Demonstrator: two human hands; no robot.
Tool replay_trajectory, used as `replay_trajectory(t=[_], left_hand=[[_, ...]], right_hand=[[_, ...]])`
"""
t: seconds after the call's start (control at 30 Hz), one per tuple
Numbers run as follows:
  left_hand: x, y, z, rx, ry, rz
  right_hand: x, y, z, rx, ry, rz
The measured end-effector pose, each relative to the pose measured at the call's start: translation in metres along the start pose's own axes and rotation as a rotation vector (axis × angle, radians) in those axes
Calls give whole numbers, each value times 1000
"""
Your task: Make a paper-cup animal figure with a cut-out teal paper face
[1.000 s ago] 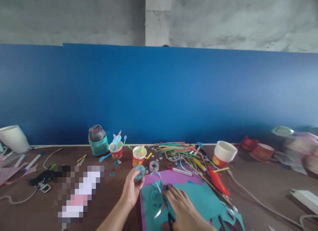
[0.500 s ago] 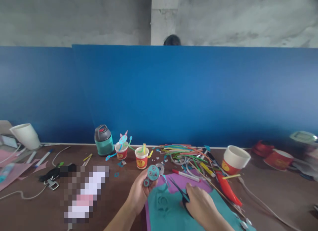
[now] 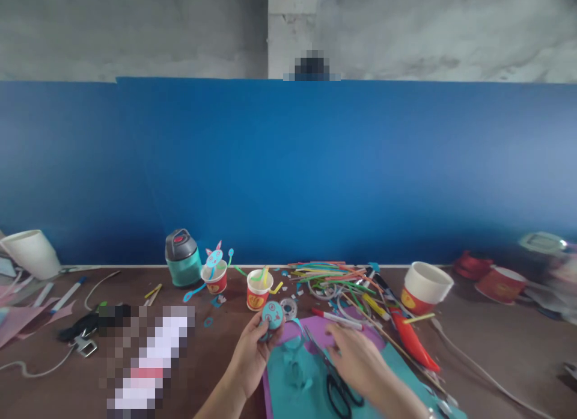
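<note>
The left hand pinches a teal paper disc with a drawn face between its fingers, held up near the left edge of the purple sheet. The right hand hovers just right of the black-handled scissors, which lie on the teal paper; its fingers bend, but whether they press together I cannot tell. Beyond the disc, a straw-filled paper cup and a tape roll stand on the far bench.

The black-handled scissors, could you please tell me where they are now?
In the head view, the scissors are low and right of centre, close beside the right hand, over the teal sheet and pointing toward the purple sheet.
</note>
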State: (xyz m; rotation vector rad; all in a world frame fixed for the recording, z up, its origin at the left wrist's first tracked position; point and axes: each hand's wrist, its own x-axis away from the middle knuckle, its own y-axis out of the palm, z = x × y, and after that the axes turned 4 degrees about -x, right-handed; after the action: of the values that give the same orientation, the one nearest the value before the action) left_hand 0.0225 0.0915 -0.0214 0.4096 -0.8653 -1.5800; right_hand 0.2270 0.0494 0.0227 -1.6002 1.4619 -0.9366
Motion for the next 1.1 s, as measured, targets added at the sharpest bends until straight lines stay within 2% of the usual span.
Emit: replay_trajectory(t=[0.03,0.07,0.13,0.17,0.2,0.23,0.33,0.47,0.57,0.67,0.77,0.87,0.97,1.03,1.1], left_hand=[[-1,-1,0,5,7,5],[-2,-3,-1,10,11,14],[-3,-5,-1,9,14,47],[-3,-5,-2,5,15,67],[-3,-6,-3,1,16,76],[-4,-6,-4,-1,18,72],[-4,-7,-5,-1,28,10],[-3,-5,-5,-6,33,-49],[1,-1,-4,0,6,-106],[5,3,-4,8,-42,-168],[7,5,-6,-18,-95,-170],[5,5,-7,-46,-117,-122],[3,4,-10,-88,-104,-113],[3,5,-13,-144,-84,-136],[4,6,-15,-216,-71,-172]], right_hand=[[3,10,-10,9,-97,50],[5,20,-18,22,-236,45],[7,40,-29,63,-558,-101],[7,48,-29,84,-655,-167],[6,53,-27,102,-683,-189],[3,55,-22,117,-666,-181],[-4,53,1,144,-474,-39],[-5,50,22,155,-392,22],[1,50,15,138,-426,-7],[6,48,-1,98,-544,-110],[6,44,-8,74,-585,-140],[1,41,1,91,-505,-86],[-6,39,9,88,-326,60],[-10,36,6,-18,-258,135],[-15,33,-3,-233,-240,150]])
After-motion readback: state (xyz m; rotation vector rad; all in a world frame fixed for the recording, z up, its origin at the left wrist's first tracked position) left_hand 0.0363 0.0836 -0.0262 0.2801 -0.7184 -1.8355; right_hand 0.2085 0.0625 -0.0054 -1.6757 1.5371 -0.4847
